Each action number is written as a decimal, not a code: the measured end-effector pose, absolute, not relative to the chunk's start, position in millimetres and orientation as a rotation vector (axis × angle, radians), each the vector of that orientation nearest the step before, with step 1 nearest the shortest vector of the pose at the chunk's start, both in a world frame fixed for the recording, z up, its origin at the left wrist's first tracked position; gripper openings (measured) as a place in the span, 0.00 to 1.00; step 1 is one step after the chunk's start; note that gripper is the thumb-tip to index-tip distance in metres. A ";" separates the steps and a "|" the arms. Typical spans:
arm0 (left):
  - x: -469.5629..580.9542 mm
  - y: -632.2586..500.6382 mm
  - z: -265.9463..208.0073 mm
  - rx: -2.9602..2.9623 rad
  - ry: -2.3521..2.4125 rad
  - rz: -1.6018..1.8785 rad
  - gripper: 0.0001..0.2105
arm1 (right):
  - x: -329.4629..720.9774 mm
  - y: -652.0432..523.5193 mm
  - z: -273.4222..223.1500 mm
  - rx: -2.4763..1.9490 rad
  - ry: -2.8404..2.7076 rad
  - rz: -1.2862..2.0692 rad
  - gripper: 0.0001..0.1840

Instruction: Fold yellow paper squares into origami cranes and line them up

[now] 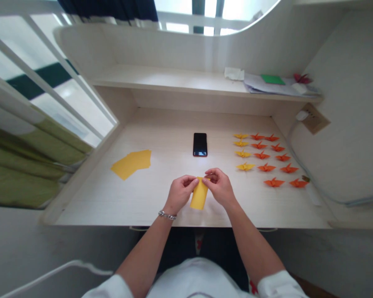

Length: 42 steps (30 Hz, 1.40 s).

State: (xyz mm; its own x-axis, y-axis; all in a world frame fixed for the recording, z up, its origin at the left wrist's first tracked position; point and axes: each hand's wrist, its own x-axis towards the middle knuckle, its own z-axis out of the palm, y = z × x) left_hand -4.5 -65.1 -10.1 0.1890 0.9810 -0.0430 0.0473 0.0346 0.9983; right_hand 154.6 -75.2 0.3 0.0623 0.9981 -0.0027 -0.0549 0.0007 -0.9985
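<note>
A yellow sheet of paper, folded over into a narrow rectangle, is held between my two hands just above the desk's front part. My left hand pinches its upper left corner between thumb and fingers. At the upper right corner, my right hand grips the paper with the thumb in front and the fingers curled behind. The lower end of the paper points toward me. Several flat yellow sheets lie fanned out on the left of the desk.
A black phone lies beyond my hands. Rows of folded yellow cranes and orange cranes stand on the right. A cable runs along the right wall from a socket. Papers rest on the shelf.
</note>
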 end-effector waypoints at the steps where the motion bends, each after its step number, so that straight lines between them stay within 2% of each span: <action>1: -4.1 -65.8 -9.5 1.301 1.124 1.027 0.12 | 153.9 -75.4 0.6 -1.199 -1.123 1.188 0.14; 8: 1.2 -71.0 -5.0 1.270 1.215 1.155 0.12 | 144.3 -75.3 -4.6 -1.199 -0.832 1.161 0.20; 14: 4.1 -71.4 -6.4 1.249 1.265 1.171 0.13 | 140.3 -73.9 -7.7 -1.186 -0.714 1.132 0.19; 17: 3.9 -69.8 -8.2 1.260 1.270 1.178 0.13 | 141.5 -72.6 -7.5 -1.159 -0.676 1.222 0.20; 20: 3.6 -68.7 -9.5 1.279 1.298 1.180 0.13 | 142.5 -70.7 -9.9 -1.195 -0.705 1.308 0.17; 25: 4.4 -68.2 -10.9 1.269 1.311 1.171 0.13 | 139.7 -71.9 -15.0 -1.299 -0.766 1.136 0.16; 30: 4.1 -66.0 -9.4 1.278 1.331 1.199 0.13 | 136.3 -78.3 -20.3 -1.210 -0.804 1.419 0.18; 42: 1.8 -57.7 -8.6 1.107 1.247 1.148 0.18 | 137.7 -81.0 -29.7 -1.251 -0.779 1.416 0.18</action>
